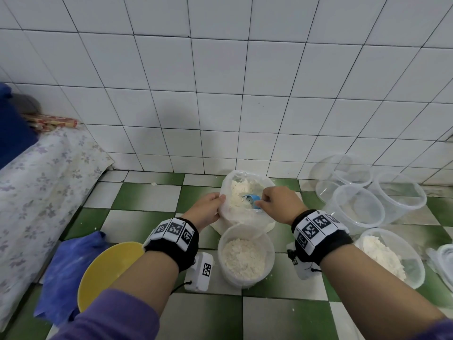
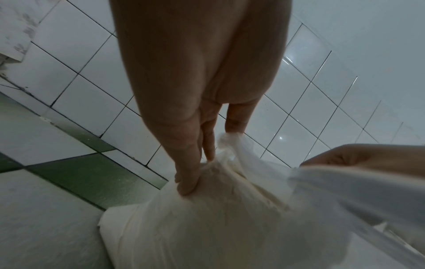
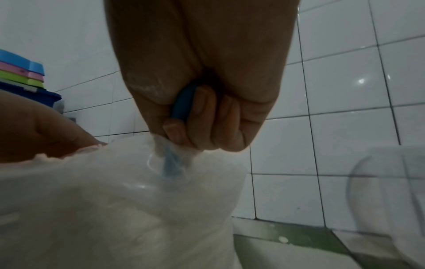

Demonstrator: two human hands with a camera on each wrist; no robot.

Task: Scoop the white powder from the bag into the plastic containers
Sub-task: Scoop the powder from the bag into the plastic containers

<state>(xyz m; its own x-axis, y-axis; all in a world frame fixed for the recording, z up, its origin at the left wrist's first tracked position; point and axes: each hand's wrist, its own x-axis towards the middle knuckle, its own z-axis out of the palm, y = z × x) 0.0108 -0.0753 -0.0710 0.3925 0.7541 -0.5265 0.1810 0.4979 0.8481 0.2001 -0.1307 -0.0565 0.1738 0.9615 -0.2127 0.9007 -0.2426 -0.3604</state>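
A clear plastic bag (image 1: 228, 212) of white powder (image 1: 239, 192) stands open on the green and white floor tiles by the wall. My left hand (image 1: 208, 207) pinches the bag's left rim (image 2: 220, 163) and holds it open. My right hand (image 1: 277, 202) grips the handle of a blue scoop (image 1: 252, 200), whose bowl is down in the powder inside the bag. In the right wrist view my fingers (image 3: 207, 127) curl round the blue handle (image 3: 184, 103). A round plastic container (image 1: 245, 256) partly filled with powder stands just in front of the bag.
Several empty clear containers (image 1: 358, 212) stand to the right, and another one with powder (image 1: 389, 258) is nearer. A yellow bowl (image 1: 103, 273) and blue cloth (image 1: 66, 271) lie at the left front. A floral-covered surface (image 1: 36, 192) runs along the left. Lids (image 1: 441, 261) lie at the right edge.
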